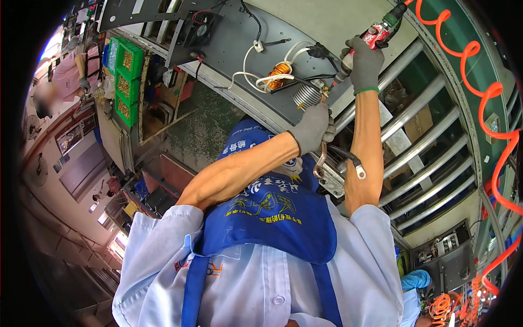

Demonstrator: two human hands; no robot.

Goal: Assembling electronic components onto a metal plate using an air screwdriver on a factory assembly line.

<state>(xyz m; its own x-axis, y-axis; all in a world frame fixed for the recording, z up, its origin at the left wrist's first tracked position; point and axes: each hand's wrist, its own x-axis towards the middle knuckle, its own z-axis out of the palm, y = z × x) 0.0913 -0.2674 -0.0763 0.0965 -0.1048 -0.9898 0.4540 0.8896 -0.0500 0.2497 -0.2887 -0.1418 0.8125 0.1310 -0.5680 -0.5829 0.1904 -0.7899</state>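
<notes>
My left hand (pixel 314 128), in a grey glove, is closed around a metal wrench (pixel 320 165). One end of the wrench sticks out below my fist and its other end reaches the brass fitting (pixel 325 90) on a grey metal chassis (pixel 231 52). My right hand (pixel 365 64), also gloved, grips a red and black air screwdriver (pixel 376 36), its tip pointing at that same fitting. Beside the fitting lie a silver coil (pixel 306 97) and a copper-wound ring (pixel 279 74) with white wires. A black cable with a ring lug (pixel 360 171) hangs near my right forearm.
Metal rollers (pixel 414 128) run under and right of the chassis. An orange coiled hose (pixel 469 50) loops along the right side. Green bins (pixel 128 82) of small parts stand at the left, near another person (pixel 68 76). A fan (pixel 201 31) sits in the chassis.
</notes>
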